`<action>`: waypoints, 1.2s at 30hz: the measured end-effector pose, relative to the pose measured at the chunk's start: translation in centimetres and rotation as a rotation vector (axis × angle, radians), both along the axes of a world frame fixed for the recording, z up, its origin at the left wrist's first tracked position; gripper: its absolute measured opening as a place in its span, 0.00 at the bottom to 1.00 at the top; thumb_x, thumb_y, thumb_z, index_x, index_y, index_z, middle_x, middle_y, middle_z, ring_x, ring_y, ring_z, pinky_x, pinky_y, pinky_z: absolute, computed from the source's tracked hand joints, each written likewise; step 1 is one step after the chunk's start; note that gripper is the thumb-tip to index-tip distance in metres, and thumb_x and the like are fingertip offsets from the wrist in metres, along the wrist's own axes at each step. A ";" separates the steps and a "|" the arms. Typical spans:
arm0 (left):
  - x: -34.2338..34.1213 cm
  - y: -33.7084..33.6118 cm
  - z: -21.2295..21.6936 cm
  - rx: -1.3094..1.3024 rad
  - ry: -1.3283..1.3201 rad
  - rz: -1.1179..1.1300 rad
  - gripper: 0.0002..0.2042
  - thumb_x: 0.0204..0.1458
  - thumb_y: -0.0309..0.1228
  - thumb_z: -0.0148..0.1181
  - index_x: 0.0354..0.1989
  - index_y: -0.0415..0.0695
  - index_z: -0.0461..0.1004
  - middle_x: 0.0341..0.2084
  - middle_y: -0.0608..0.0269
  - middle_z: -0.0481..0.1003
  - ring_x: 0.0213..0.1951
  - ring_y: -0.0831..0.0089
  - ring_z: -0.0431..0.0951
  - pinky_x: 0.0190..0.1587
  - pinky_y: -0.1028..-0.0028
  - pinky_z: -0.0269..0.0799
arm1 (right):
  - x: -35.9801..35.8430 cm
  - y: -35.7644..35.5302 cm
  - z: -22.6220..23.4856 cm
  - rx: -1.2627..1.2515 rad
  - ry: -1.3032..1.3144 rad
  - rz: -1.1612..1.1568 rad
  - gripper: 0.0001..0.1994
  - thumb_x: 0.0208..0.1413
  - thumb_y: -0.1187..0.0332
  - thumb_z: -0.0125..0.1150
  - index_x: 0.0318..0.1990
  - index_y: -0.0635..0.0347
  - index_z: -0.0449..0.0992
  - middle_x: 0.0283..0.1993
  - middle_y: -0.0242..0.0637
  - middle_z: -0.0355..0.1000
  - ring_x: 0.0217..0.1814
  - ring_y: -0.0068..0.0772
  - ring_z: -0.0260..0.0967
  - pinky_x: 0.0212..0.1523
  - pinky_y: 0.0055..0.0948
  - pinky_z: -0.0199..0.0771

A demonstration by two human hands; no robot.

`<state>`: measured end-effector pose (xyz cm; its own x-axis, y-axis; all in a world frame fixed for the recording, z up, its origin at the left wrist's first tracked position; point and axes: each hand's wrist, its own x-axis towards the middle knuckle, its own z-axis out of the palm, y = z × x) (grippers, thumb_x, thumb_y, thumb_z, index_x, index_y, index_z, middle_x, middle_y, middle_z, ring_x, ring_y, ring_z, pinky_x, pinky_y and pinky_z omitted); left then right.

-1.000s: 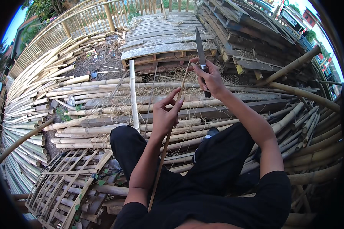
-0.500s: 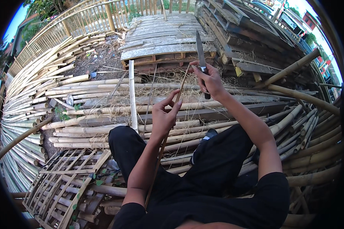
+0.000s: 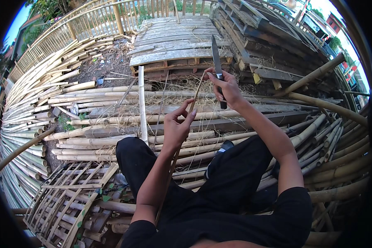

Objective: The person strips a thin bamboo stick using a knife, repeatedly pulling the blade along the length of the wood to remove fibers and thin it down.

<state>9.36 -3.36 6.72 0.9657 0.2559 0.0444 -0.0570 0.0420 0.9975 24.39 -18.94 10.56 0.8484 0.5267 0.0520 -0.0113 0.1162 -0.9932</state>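
A long thin bamboo strip [image 3: 196, 94] slants up from beside my left forearm to the fingertips of my right hand. My left hand [image 3: 177, 126] pinches it partway along, between thumb and fingers. In my right hand [image 3: 227, 89] is a knife [image 3: 215, 56] with a dark handle, its blade pointing up and away from me. The thumb and forefinger of that same hand touch the strip's upper end. Below my left forearm the strip runs down along my dark clothing, partly hidden by the arm.
Bamboo poles [image 3: 103, 120] lie across the ground before my knees. A pale split bamboo piece [image 3: 142, 103] stands up near my left knee. Ahead are a wooden pallet [image 3: 173, 37] and stacked pallets [image 3: 273, 45]. At lower left sits a bamboo lattice [image 3: 66, 202].
Almost nothing differs. The view has shifted very slightly, and both hands keep their hold on the strip and the knife.
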 end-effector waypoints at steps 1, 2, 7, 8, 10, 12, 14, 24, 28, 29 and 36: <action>0.0 0.0 0.1 -0.005 0.006 -0.003 0.18 0.55 0.27 0.58 0.55 0.50 0.73 0.17 0.76 0.63 0.17 0.92 0.58 0.16 0.83 0.52 | 0.1 -0.1 0.0 0.001 0.004 0.004 0.12 0.62 0.68 0.52 0.50 0.62 0.69 0.40 0.39 0.74 0.09 0.12 0.55 0.09 0.16 0.51; -0.1 0.0 0.3 -0.009 0.013 -0.006 0.18 0.55 0.27 0.58 0.55 0.50 0.73 0.17 0.76 0.64 0.17 0.92 0.58 0.16 0.84 0.52 | 0.1 -0.1 -0.1 0.003 0.008 0.002 0.12 0.62 0.68 0.52 0.50 0.62 0.70 0.40 0.39 0.74 0.09 0.11 0.55 0.09 0.16 0.51; -0.1 0.0 0.1 -0.012 0.011 -0.008 0.18 0.55 0.27 0.58 0.55 0.50 0.73 0.17 0.77 0.63 0.16 0.92 0.58 0.16 0.84 0.52 | 0.1 -0.1 -0.2 0.005 0.023 0.015 0.11 0.62 0.68 0.52 0.49 0.61 0.70 0.41 0.38 0.76 0.09 0.10 0.54 0.08 0.15 0.50; -0.1 0.0 0.0 -0.015 0.008 -0.011 0.18 0.55 0.27 0.58 0.55 0.50 0.73 0.17 0.77 0.63 0.16 0.92 0.58 0.16 0.84 0.52 | 0.2 -0.2 -0.2 0.001 0.031 0.022 0.12 0.62 0.67 0.52 0.50 0.61 0.70 0.40 0.39 0.75 0.09 0.11 0.54 0.09 0.15 0.51; -0.1 0.0 0.0 -0.028 0.012 -0.016 0.18 0.55 0.27 0.58 0.55 0.49 0.73 0.17 0.77 0.63 0.16 0.92 0.58 0.16 0.84 0.51 | 0.3 -0.3 -0.2 -0.008 0.045 0.037 0.12 0.62 0.67 0.52 0.50 0.61 0.69 0.40 0.40 0.74 0.10 0.12 0.54 0.10 0.16 0.52; -0.1 -0.1 0.1 -0.047 0.025 -0.020 0.18 0.55 0.27 0.58 0.55 0.49 0.73 0.17 0.77 0.63 0.16 0.92 0.58 0.16 0.84 0.51 | 0.3 -0.3 -0.2 0.001 0.053 0.034 0.12 0.62 0.67 0.52 0.50 0.60 0.70 0.40 0.39 0.75 0.09 0.12 0.54 0.09 0.15 0.50; -0.1 -0.1 0.1 -0.043 0.025 -0.020 0.18 0.55 0.27 0.59 0.55 0.49 0.73 0.17 0.77 0.63 0.16 0.92 0.58 0.16 0.84 0.52 | 0.3 -0.3 -0.2 0.006 0.062 0.037 0.12 0.62 0.67 0.52 0.49 0.60 0.70 0.40 0.38 0.75 0.09 0.11 0.54 0.09 0.15 0.50; -0.1 0.0 0.0 -0.121 0.025 -0.060 0.18 0.55 0.28 0.58 0.55 0.47 0.72 0.16 0.77 0.62 0.14 0.91 0.59 0.13 0.84 0.52 | 0.3 -0.7 0.3 0.005 0.129 0.096 0.11 0.63 0.68 0.49 0.50 0.59 0.67 0.43 0.41 0.74 0.10 0.12 0.53 0.10 0.16 0.51; -0.1 0.2 -0.1 -0.195 0.044 -0.099 0.18 0.56 0.28 0.58 0.56 0.45 0.71 0.16 0.77 0.62 0.13 0.91 0.59 0.12 0.84 0.51 | 0.3 -0.8 0.7 -0.007 0.127 0.117 0.10 0.63 0.68 0.49 0.50 0.58 0.67 0.44 0.41 0.74 0.10 0.12 0.53 0.10 0.15 0.51; -0.1 0.2 0.0 -0.217 0.044 -0.111 0.18 0.56 0.29 0.58 0.56 0.45 0.70 0.15 0.77 0.62 0.12 0.91 0.58 0.12 0.83 0.51 | 0.4 -0.9 0.7 -0.013 0.128 0.115 0.10 0.63 0.68 0.49 0.50 0.58 0.67 0.44 0.41 0.73 0.10 0.12 0.53 0.10 0.15 0.51; 0.0 0.4 -0.4 -0.308 0.045 -0.178 0.20 0.57 0.28 0.56 0.58 0.42 0.66 0.15 0.78 0.60 0.11 0.90 0.57 0.11 0.85 0.49 | 0.6 -1.2 0.8 -0.033 0.143 0.136 0.11 0.63 0.67 0.48 0.50 0.59 0.67 0.44 0.42 0.73 0.11 0.12 0.52 0.10 0.15 0.50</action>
